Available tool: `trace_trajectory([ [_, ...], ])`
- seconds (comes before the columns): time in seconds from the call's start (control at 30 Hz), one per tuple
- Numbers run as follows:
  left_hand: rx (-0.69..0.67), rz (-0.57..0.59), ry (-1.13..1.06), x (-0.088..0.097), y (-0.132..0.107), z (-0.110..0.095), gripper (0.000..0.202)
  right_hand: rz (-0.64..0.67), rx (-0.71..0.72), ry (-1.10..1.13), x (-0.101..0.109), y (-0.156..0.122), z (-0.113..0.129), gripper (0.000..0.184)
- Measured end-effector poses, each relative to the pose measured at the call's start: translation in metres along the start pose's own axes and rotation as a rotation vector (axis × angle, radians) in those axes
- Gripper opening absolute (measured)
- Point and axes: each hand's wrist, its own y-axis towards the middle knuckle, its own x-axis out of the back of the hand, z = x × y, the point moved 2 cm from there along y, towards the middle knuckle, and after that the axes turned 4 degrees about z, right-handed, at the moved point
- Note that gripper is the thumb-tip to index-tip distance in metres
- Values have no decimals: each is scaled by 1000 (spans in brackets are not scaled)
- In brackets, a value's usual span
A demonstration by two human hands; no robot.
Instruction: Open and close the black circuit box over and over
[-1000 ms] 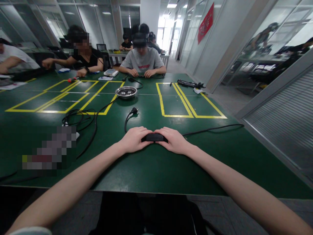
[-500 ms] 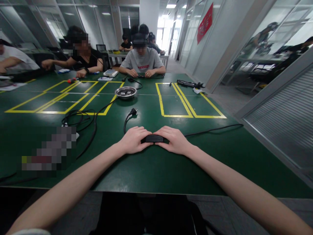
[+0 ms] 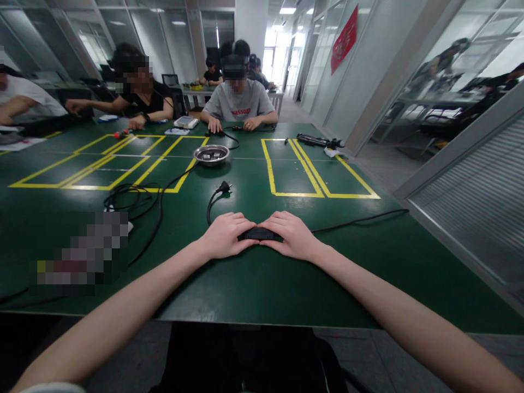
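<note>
A black power adapter (image 3: 259, 234) lies on the green table (image 3: 245, 289), gripped at both ends. My left hand (image 3: 228, 236) closes around its left end, and my right hand (image 3: 288, 236) around its right end; the fingertips of both nearly meet over it. From behind my left hand a thick cord runs to a black plug (image 3: 224, 187) with its metal pins pointing right. Out past my right hand stretches a thin black cable (image 3: 362, 219). The adapter's ends are hidden by my fingers.
A metal bowl (image 3: 211, 155) with small metal parts stands beyond the plug. To the left are coiled black cables (image 3: 135, 195) and a blurred-out object (image 3: 84, 254). Yellow tape marks rectangles on the table. A folded black tripod-like item (image 3: 319, 141) lies at back right. Co-workers sit opposite.
My hands stay on the adapter, almost unmoved. Across the table, a co-worker in a grey shirt has shifted one hand toward the left side of the picture.
</note>
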Motion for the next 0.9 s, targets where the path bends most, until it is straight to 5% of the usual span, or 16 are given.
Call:
trace_trajectory([
  [0.13, 37, 23, -104, 2, 1, -2, 37, -16, 23, -73, 2, -1, 1, 32],
  [0.27, 147, 96, -317, 10, 1, -4, 49, -79, 200, -241, 8, -3, 13, 30],
  [0.43, 309, 404, -686, 17, -2, -6, 63, -201, 332, -360, 13, -3, 30, 23],
  [0.5, 334, 430, -762, 19, -2, -3, 64, -210, 329, -343, 13, -2, 31, 21],
  [0.63, 251, 259, -604, 18, -3, 1, 56, -140, 301, -216, 10, -1, 28, 27],
  [0.73, 125, 136, -377, 15, -5, 0, 49, -27, 125, -66, 6, 0, 23, 40],
  [0.9, 18, 35, -149, 11, -7, -4, 40, 103, -19, -29, -1, 0, 19, 31],
])
